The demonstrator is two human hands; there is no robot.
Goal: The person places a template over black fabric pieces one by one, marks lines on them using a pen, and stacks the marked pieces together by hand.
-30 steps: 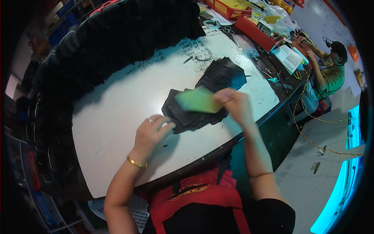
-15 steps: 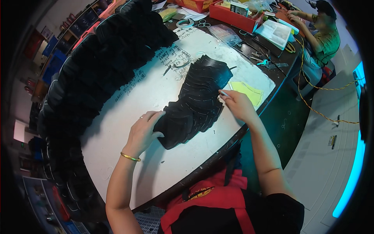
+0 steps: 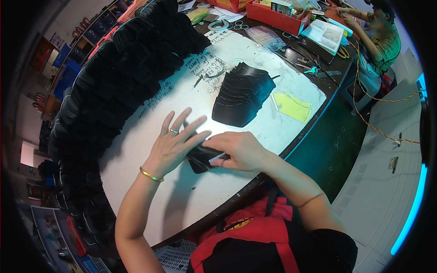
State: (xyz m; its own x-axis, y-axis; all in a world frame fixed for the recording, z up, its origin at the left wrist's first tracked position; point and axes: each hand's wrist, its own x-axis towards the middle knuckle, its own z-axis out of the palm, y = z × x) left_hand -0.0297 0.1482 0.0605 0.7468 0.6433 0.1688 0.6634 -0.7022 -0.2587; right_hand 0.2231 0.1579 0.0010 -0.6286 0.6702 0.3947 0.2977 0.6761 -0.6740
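A fanned row of black, flat, curved-edge pieces lies overlapping on the white board. Nearer me, a smaller bunch of black pieces sits under and between my hands, partly hidden. My right hand is closed around its right side, with a thin pale stick between thumb and fingers. My left hand, wearing a ring and a gold bangle, is open with fingers spread over the left side of that bunch. To the right of the fanned row rests a yellow-green cut shape.
Tall stacks of black pieces line the left of the white board. A red box, tape roll, papers and keys lie at the back. Another person works at the far right.
My right hand has moved left and nearer, from the fanned row to my left hand. The near bunch now lies apart from the row. My left hand's fingers have spread.
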